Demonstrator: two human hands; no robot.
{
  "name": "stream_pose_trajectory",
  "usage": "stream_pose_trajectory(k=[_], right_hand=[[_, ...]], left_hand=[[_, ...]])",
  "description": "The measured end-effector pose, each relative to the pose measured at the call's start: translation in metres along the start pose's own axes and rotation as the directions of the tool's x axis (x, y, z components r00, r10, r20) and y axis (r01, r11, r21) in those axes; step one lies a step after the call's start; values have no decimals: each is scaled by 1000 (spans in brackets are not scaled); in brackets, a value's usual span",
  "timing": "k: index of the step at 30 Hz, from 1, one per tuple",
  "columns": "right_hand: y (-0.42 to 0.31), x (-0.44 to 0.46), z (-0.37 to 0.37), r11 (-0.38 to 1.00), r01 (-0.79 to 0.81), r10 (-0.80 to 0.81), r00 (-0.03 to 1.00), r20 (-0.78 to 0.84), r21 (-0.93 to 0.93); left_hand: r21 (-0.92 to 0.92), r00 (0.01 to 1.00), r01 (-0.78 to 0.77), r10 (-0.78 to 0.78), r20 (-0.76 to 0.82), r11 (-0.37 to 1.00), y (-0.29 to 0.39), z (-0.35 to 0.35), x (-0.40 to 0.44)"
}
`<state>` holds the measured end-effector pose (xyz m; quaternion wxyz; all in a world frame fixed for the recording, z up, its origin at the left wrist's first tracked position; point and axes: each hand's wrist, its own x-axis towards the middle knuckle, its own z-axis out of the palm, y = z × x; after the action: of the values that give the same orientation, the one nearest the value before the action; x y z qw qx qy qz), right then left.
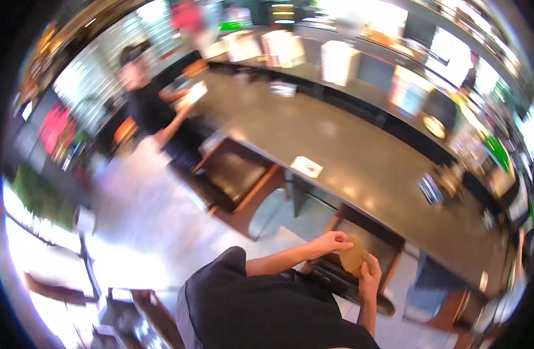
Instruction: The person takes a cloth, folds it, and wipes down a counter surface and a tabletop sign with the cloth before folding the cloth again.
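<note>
My left hand (332, 242) pinches the upper left edge of a tan cloth (352, 257). On the cloth's lower right side, my right hand (370, 272) grips it with the thumb on top. The cloth looks folded and uneven at its edges; blur hides its exact texture. Both hands hold it in front of my body, above a dark-seated wooden chair (365, 235) tucked at the long counter.
A long brown counter (336, 131) runs from the upper left to the lower right. On it lie a white card (306, 167) and a striped dark item (430, 189). Another chair (235, 174) stands to the left, beside a person in black (153, 110) holding something white.
</note>
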<state>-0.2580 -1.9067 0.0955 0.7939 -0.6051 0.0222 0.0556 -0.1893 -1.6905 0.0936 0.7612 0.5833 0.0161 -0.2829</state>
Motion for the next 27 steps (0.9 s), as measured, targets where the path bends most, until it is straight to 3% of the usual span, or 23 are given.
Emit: stream_pose_trajectory(k=[2, 5, 8, 15, 19, 21, 23, 24, 26, 27], right_hand=[[1, 14, 23, 985, -114, 105, 992, 75, 128], [8, 26, 30, 972, -231, 222, 965, 139, 50], [3, 28, 35, 969, -246, 236, 952, 193, 31], [10, 27, 5, 956, -275, 224, 908, 353, 100], [-2, 17, -5, 932, -325, 271, 919, 288, 161], [0, 13, -15, 926, -323, 249, 912, 325, 196], [-4, 5, -26, 919, -350, 266, 892, 364, 185], [-5, 1, -31, 918, -348, 269, 899, 346, 190], [-22, -8, -41, 946, -284, 208, 902, 379, 157], [-27, -12, -47, 962, -247, 186, 905, 382, 118]], left_hand=[[-66, 995, -29, 22, -98, 997, -4, -20, -22], [-139, 977, -77, 47, -209, 987, -6, -21, -54], [-343, 961, -119, 21, -276, 932, -32, -22, -70], [-381, 923, -216, 60, -381, 899, -39, 4, -75], [-213, 921, -192, 101, -376, 958, -18, 16, -87], [-22, 907, -167, 144, -396, 986, -1, 31, -87], [161, 882, -297, 335, -330, 941, -14, 31, -70], [95, 902, -292, 307, -304, 952, -6, 40, -70], [205, 912, -282, 328, -246, 937, -2, 50, -63], [163, 918, -309, 338, -205, 937, 6, 62, -62]])
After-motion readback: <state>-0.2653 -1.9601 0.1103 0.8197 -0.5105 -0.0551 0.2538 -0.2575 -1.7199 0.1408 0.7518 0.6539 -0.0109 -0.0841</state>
